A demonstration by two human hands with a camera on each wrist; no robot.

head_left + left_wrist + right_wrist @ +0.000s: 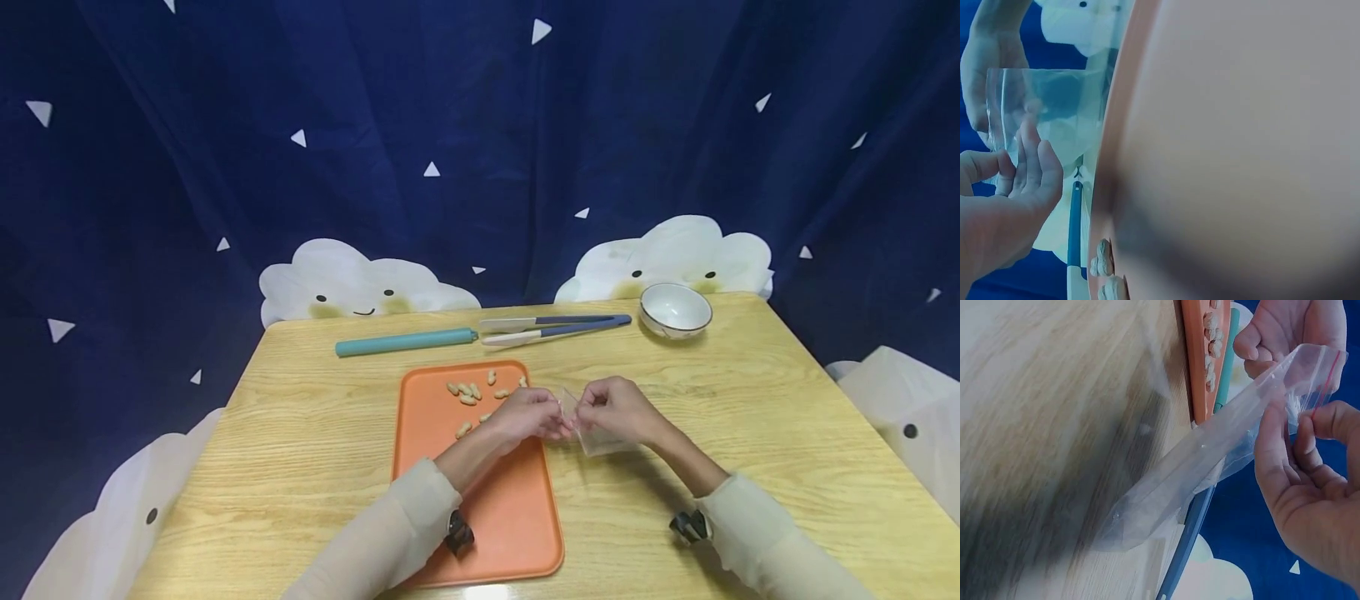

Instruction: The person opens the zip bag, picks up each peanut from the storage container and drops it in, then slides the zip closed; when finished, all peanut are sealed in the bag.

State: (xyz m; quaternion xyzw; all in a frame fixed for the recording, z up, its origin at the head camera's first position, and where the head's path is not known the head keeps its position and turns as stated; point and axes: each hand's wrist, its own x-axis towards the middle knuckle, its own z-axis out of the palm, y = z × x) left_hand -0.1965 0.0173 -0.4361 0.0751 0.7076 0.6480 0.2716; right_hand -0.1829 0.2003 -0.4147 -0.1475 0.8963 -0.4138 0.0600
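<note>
Across from me, a person holds a clear plastic bag [1166,469] over the desk [300,442], beside the right edge of an orange tray [513,525]. The left hand [531,414] and right hand [618,410] each pinch it near its red-lined mouth, fingers drawn close together. Peanuts [468,400] lie scattered in the tray's far half.

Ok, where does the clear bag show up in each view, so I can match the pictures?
Head: the clear bag is right of centre, by the left hand and right hand.
Left wrist: the clear bag is at upper left.
Right wrist: the clear bag slants from lower left of centre to upper right.
Shared landmark: the orange tray, right side in left wrist, top edge in right wrist.
</note>
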